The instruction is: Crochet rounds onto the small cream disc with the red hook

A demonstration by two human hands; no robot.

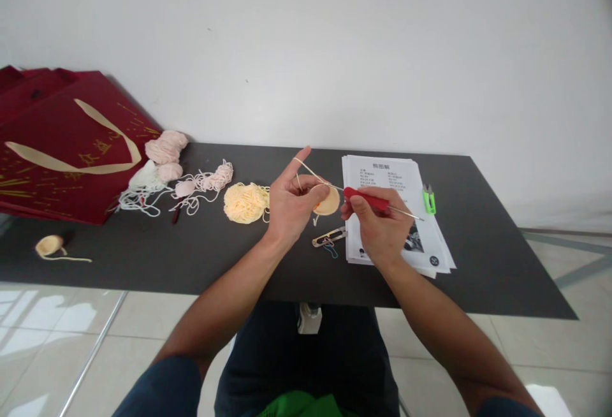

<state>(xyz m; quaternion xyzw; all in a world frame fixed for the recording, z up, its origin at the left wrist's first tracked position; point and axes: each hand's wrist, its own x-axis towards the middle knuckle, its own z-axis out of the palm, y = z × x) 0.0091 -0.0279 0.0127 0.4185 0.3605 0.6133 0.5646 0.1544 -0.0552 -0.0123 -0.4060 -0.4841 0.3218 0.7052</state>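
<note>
Between thumb and fingers, my left hand [292,203] pinches a small round piece of pale yellow crochet [328,201]. A strand of yellow yarn [310,170] runs over its raised index finger. My right hand [380,226] is closed round the red handle of a crochet hook [370,200]; the hook's tip reaches the yarn at the upper edge of the piece. A ball of yellow yarn [246,203] lies just left of my left hand. Below the piece is a pair of thread snips [329,236], with a teal stitch marker [330,250] beside it.
Printed sheets [382,168] lie under my right hand, with green-handled snips [429,200] at their right edge. Pink yarn [166,148] and tangled white yarn [141,194] sit left by a dark red gift bag [62,149]. A small crocheted cup [49,246] is near the left front edge.
</note>
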